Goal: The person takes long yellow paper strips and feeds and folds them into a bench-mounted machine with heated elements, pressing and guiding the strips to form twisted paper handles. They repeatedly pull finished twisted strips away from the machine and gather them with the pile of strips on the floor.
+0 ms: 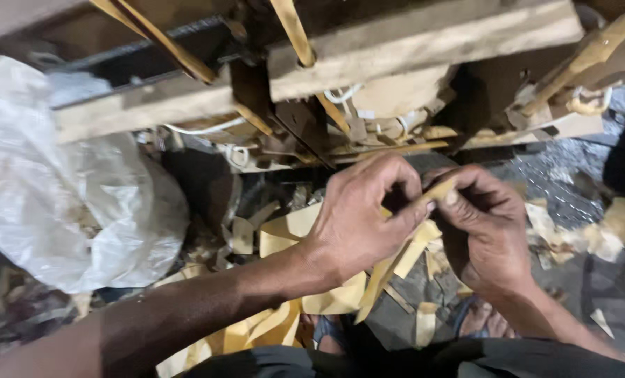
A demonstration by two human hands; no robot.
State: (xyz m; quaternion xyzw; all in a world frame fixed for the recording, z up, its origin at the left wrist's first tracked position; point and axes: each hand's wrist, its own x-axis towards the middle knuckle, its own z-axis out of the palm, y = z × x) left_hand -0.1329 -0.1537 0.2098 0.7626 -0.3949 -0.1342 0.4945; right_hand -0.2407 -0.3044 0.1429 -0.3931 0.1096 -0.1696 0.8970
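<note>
A white plastic sack [67, 203] is slumping well off to the left of the left hand [361, 217], and a wooden frame [424, 38] is running above both hands. Yellow scraps [291, 227] are lying beneath the wrists. The left hand and the right hand [484, 224] are both pinching a thin yellow strip [403, 255], which is dangling down between them.

Both hands [424, 217] w/ pinched yellow strip [403, 255], below wooden frame [424, 42].
</note>
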